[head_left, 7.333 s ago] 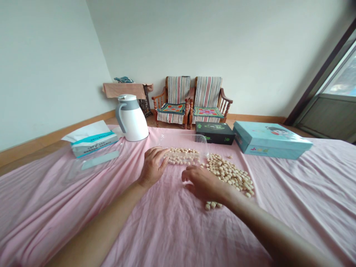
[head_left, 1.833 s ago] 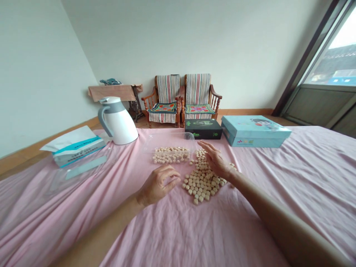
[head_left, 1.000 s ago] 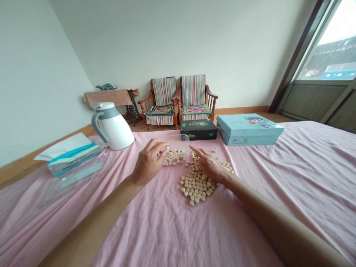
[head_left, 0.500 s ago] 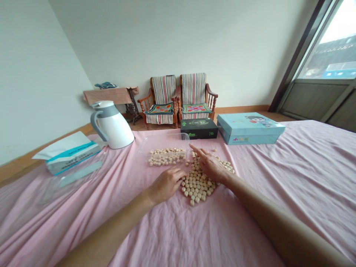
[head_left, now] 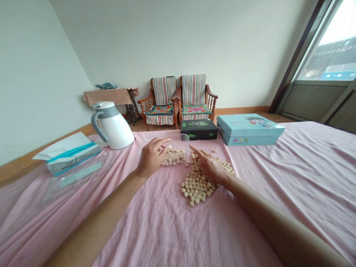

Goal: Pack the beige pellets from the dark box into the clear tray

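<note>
My left hand (head_left: 151, 155) is over the near side of a clear plastic container (head_left: 185, 136). A pale wooden cube (head_left: 169, 147) shows at its thumb and fingertips, apparently pinched there. Below and behind that hand, more small wooden cubes (head_left: 174, 159) lie in the container, partly hidden by the fingers. To the right, a loose pile of wooden cubes (head_left: 196, 185) with rounded corners is spread on the pink cloth (head_left: 178, 230). My right hand (head_left: 211, 167) rests across this pile, palm down, index finger stretched out and nothing visibly gripped; it hides some of the cubes.
Behind the pile stand a black box (head_left: 198, 131) and a light blue box (head_left: 250, 131). On the left are a white and grey jug (head_left: 115, 128), a tissue pack (head_left: 73, 154) and a clear plastic lid (head_left: 80, 174). Two wooden chairs (head_left: 193, 92) stand beyond the cloth.
My left hand has moved from the left edge of the pile up and leftward to the container, with a cube at its fingertips. The right hand has stayed nearly still.
</note>
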`<action>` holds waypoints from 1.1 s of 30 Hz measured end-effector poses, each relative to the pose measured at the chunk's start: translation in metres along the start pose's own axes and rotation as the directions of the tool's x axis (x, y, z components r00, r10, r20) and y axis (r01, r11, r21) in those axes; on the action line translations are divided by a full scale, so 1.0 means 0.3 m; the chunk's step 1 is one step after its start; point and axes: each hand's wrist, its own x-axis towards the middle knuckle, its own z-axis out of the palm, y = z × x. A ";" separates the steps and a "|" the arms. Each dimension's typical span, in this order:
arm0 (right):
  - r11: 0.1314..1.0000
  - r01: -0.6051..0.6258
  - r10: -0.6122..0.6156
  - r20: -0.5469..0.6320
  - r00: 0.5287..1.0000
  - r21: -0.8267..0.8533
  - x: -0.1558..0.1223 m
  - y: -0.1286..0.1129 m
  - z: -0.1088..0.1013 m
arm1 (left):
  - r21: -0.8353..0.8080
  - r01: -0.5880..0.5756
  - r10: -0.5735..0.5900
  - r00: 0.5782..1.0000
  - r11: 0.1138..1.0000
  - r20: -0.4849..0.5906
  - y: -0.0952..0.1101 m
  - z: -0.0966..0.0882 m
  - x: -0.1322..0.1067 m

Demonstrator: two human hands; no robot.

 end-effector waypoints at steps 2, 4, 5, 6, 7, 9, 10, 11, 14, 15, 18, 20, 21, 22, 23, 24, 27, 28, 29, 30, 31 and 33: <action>1.000 -0.001 0.001 0.004 1.000 -0.009 0.001 0.002 0.003 | -0.009 -0.016 0.016 1.000 1.000 -0.026 -0.004 0.004 -0.014; 1.000 -0.002 0.002 0.004 1.000 -0.013 0.002 0.002 0.003 | -0.044 -0.062 0.063 0.998 0.997 0.022 0.010 0.008 -0.046; 1.000 -0.003 0.003 0.002 1.000 -0.013 0.002 0.001 0.003 | -0.073 -0.088 0.095 0.992 0.993 0.086 0.021 0.010 -0.065; 1.000 -0.003 0.003 0.001 1.000 -0.013 0.002 0.000 0.002 | -0.108 -0.113 0.131 0.976 0.988 0.177 0.034 0.012 -0.084; 1.000 -0.004 0.004 0.001 1.000 -0.013 0.001 -0.001 0.001 | -0.148 -0.127 0.165 0.944 0.981 0.286 0.047 0.014 -0.102; 1.000 -0.002 0.002 -0.003 1.000 -0.012 0.001 -0.002 0.002 | -0.215 -0.117 0.213 0.837 0.970 0.504 0.071 0.016 -0.133; 1.000 0.001 -0.001 -0.007 1.000 -0.012 0.001 -0.002 0.003 | -0.234 -0.095 0.219 0.778 0.968 0.589 0.082 0.018 -0.145; 1.000 0.006 -0.006 -0.012 1.000 -0.012 0.001 -0.001 0.004 | -0.242 -0.070 0.216 0.725 0.968 0.654 0.091 0.020 -0.154; 1.000 0.024 -0.025 -0.026 0.999 -0.015 0.001 0.002 0.009 | -0.229 -0.012 0.182 0.645 0.973 0.742 0.111 0.030 -0.175; 1.000 0.026 -0.026 -0.028 0.999 -0.016 0.001 0.002 0.009 | -0.225 -0.004 0.176 0.637 0.974 0.751 0.115 0.033 -0.179; 1.000 0.011 -0.011 -0.030 0.999 -0.019 0.000 -0.002 0.007 | -0.223 -0.009 0.178 0.634 0.975 0.753 0.125 0.034 -0.186; 1.000 0.004 -0.004 -0.027 1.000 -0.020 0.001 -0.005 0.005 | -0.219 -0.024 0.181 0.653 0.975 0.735 0.127 0.023 -0.174; 1.000 0.003 -0.004 -0.024 1.000 -0.021 0.001 -0.006 0.004 | -0.216 -0.032 0.180 0.679 0.976 0.711 0.126 0.014 -0.161; 1.000 0.004 -0.004 -0.022 1.000 -0.022 0.001 -0.008 0.003 | -0.210 -0.039 0.174 0.719 0.977 0.673 0.124 0.005 -0.141; 1.000 0.003 -0.003 -0.020 1.000 -0.024 0.002 -0.009 0.002 | -0.201 -0.042 0.160 0.768 0.979 0.620 0.119 -0.004 -0.116; 1.000 0.002 -0.002 -0.019 1.000 -0.025 0.002 -0.011 0.001 | -0.185 -0.042 0.139 0.822 0.982 0.552 0.113 -0.011 -0.086; 1.000 -0.007 0.007 -0.010 1.000 -0.028 0.002 -0.016 -0.002 | -0.114 -0.007 0.044 0.945 0.994 0.325 0.081 -0.016 0.014; 1.000 -0.008 0.008 -0.010 1.000 -0.028 0.002 -0.017 -0.003 | -0.080 -0.004 0.025 0.964 0.997 0.266 0.069 -0.011 0.043; 1.000 -0.008 0.007 -0.009 1.000 -0.028 0.002 -0.018 -0.004 | -0.051 0.003 0.009 0.973 0.999 0.229 0.057 -0.005 0.067; 1.000 -0.006 0.006 -0.011 1.000 -0.027 0.001 -0.018 -0.004 | -0.021 0.009 -0.005 0.981 1.000 0.195 0.047 0.003 0.084; 1.000 -0.004 0.003 -0.015 1.000 -0.026 0.001 -0.018 -0.004 | 0.002 0.015 -0.015 0.986 1.000 0.166 0.039 0.009 0.092; 1.000 0.000 -0.001 -0.021 1.000 -0.025 0.002 -0.016 -0.002 | 0.024 0.013 -0.016 0.994 1.000 0.110 0.034 0.017 0.087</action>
